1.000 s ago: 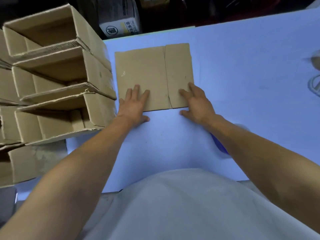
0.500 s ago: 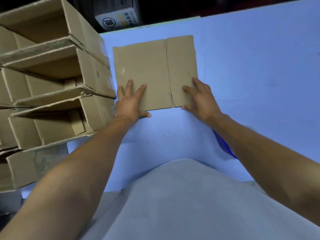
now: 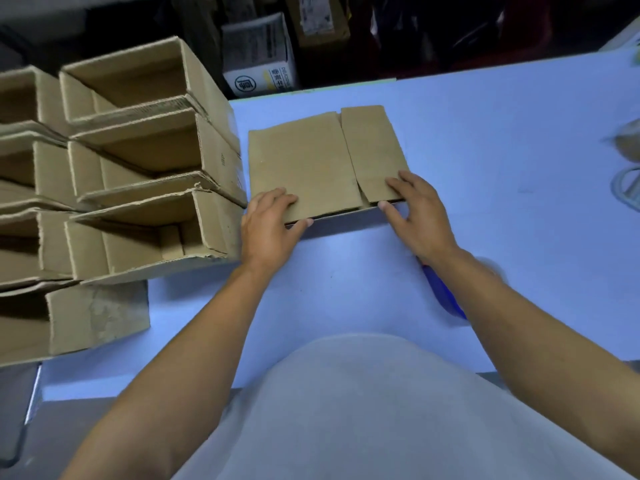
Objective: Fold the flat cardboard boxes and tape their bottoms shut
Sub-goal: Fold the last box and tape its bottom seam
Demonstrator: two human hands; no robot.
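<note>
A person at a pale blue table (image 3: 485, 140) grips the near edge of a flat cardboard box (image 3: 311, 164) lying at the centre of the frame. The left hand (image 3: 266, 226) curls its fingers over the lower left corner, thumb tucked under the lifted edge; the right hand (image 3: 420, 216) pinches the lower right flap, fingers on top, thumb beneath. Folded, open boxes (image 3: 138, 161) sit stacked at the left of the frame, just beside the flat one.
</note>
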